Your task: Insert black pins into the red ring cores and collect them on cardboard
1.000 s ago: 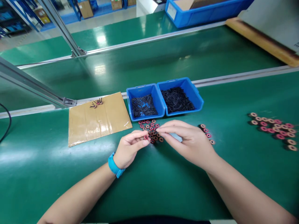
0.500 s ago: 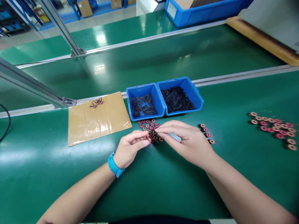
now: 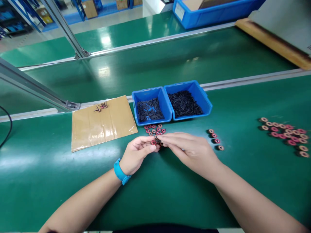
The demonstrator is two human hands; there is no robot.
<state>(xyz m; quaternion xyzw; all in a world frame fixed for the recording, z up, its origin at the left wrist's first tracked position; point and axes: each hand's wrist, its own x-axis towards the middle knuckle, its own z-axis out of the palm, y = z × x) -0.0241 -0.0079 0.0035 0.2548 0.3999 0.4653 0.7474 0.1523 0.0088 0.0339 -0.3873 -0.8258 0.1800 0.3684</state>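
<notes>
Between the fingertips of my left hand point(image 3: 137, 152) is a small red toothed ring point(image 3: 153, 142). My right hand point(image 3: 190, 145) comes in from the right, its fingers pressed together and their tips almost at the ring; what they hold, if anything, is too small to make out. Just beyond both hands lies a cluster of small red and copper rings point(image 3: 153, 131), partly hidden by my fingers. Behind the cluster stand a left blue bin point(image 3: 169, 114) and a right blue bin point(image 3: 206, 108), both with thin black pieces inside.
A brown sheet point(image 3: 104, 126) at the left carries a few ringed parts with black prongs point(image 3: 104, 105). Right of my right hand is a short row of rings point(image 3: 216, 141); more rings point(image 3: 288, 134) lie far right. A metal rail point(image 3: 252, 80) runs behind the bins.
My right hand has shifted slightly left, its fingers now flatter and closer to the ring, covering more of the cluster. My left hand has barely moved and still holds the ring.
</notes>
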